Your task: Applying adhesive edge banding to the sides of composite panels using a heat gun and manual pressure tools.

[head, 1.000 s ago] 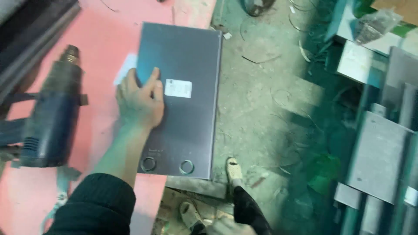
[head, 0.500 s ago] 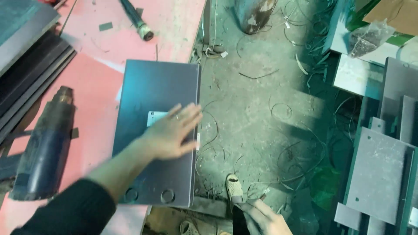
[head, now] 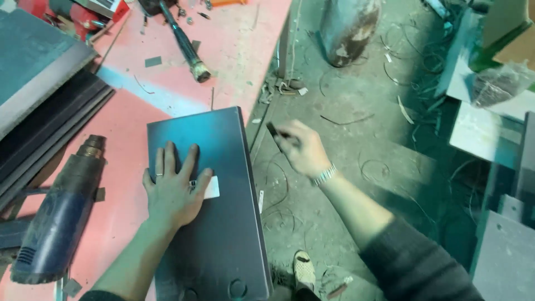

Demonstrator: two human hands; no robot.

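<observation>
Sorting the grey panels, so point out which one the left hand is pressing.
The flat dark grey panel with the white label, lying alone on the pink bench under the left hand. The others sit stacked at the bench's far left, untouched.

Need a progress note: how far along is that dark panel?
Done: the dark panel lies flat on the pink bench. In hand: the left hand presses it down; the right hand grips a small dark tool off its edge. Left: tool has not touched the panel; the heat gun lies untouched.

head camera, looking steeply down, close
</observation>
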